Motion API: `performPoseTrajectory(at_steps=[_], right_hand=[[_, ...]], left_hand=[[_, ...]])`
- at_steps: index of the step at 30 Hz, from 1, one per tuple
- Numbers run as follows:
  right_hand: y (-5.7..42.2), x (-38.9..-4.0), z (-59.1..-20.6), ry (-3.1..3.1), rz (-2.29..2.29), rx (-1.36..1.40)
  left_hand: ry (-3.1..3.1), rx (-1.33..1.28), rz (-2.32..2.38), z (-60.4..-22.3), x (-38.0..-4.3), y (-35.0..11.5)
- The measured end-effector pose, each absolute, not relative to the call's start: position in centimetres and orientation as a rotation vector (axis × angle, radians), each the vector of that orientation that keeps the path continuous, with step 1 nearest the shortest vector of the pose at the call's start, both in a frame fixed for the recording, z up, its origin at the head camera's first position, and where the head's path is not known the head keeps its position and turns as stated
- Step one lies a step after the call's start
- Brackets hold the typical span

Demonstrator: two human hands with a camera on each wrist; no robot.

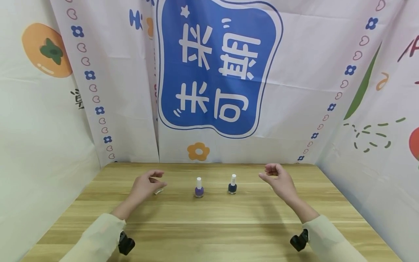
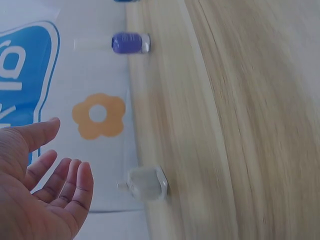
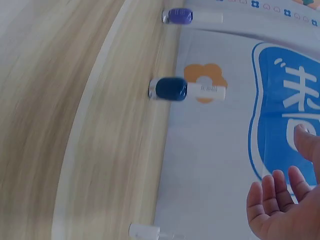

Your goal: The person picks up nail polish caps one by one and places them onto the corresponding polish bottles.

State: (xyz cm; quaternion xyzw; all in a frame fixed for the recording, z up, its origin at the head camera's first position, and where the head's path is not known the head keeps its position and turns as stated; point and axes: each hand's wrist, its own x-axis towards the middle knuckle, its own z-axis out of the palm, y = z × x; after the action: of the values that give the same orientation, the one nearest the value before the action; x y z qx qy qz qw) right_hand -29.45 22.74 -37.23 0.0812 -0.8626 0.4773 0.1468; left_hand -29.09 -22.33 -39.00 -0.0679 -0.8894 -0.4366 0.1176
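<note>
here, left hand [image 1: 147, 183] and right hand [image 1: 279, 182], both without a hold

from where i stand, the left hand has its thumb apart from its gently bent fingers, with nothing between them. the right hand is much the same: fingers loosely curved, thumb away from them, nothing held. near the left hand a squat pale bottle [image 2: 146, 184] with a narrow neck sits on the wooden surface [image 1: 209, 233], mostly hidden behind that hand in the head view. near the right hand there's a small white object [image 3: 145, 231] with a clear narrow end; the wrist view cuts it off, so i can't make out what it is. between the hands, well apart from both, the purple bottle [image 1: 199, 191] of polish stands upright nearer the left, and the dark blue bottle [image 1: 232, 188] nearer the right, each with a tall white cap [image 1: 199, 182] and a gap between them. pale sleeves [image 1: 95, 238] cover the forearms, and each wrist carries a black camera [image 1: 126, 243]. behind hangs a white cloth [image 1: 294, 120] printed with a blue panel [image 1: 214, 80] and, lower down, an orange flower [image 1: 191, 150].
</note>
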Motion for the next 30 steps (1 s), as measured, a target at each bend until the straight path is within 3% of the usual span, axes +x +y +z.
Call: performPoseTrajectory(at_steps=[13,30], right_hand=[[27.0,-29.6,-38.9,-2.529,1.315,0.094],[28.1,-31.5,-41.4,-2.656,1.347,-0.019]], left_hand=[[-2.622,-0.1,-1.266,-40.0,-29.6,-24.5],[-2.704,-0.04,-1.322,-42.0,-30.3,-26.0]])
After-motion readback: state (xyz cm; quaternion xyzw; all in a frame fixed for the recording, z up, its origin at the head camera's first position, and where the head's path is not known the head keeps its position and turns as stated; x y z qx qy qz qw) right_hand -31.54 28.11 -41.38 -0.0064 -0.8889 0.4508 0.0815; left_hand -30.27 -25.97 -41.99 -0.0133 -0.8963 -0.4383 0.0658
